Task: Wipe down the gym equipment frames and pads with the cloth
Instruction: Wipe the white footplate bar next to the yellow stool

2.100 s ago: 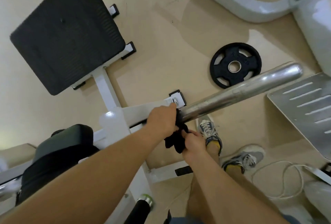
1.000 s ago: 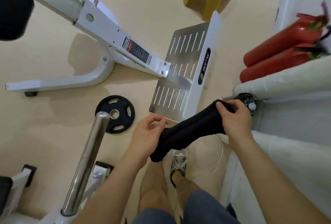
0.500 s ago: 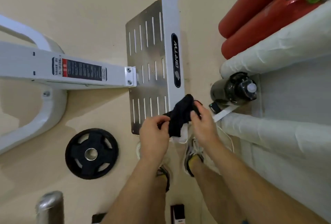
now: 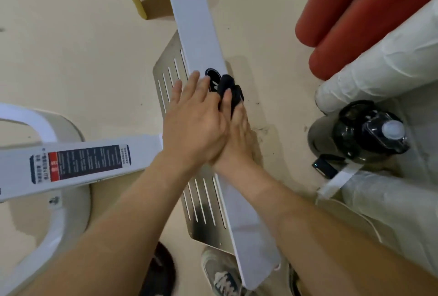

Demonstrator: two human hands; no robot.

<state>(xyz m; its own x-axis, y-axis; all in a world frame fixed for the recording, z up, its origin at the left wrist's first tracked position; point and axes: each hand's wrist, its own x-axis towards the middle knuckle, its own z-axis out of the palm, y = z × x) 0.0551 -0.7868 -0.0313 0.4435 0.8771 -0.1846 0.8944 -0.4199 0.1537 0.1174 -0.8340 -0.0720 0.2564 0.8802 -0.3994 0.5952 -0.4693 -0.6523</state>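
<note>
right hand (image 4: 237, 140) pinches black cloth (image 4: 228, 87) against white bar (image 4: 196, 25) running near-to-far

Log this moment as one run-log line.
left hand: flat on slotted steel footplate | right hand: holds black fabric cloth against white metal edge bar | step: wipe bar

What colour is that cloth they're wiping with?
Black, plain with no visible pattern. The cloth shows best in the head view against the white plate edge.

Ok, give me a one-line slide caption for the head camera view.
Left hand and right hand press a black cloth onto the white edge of the slotted metal footplate.
</note>
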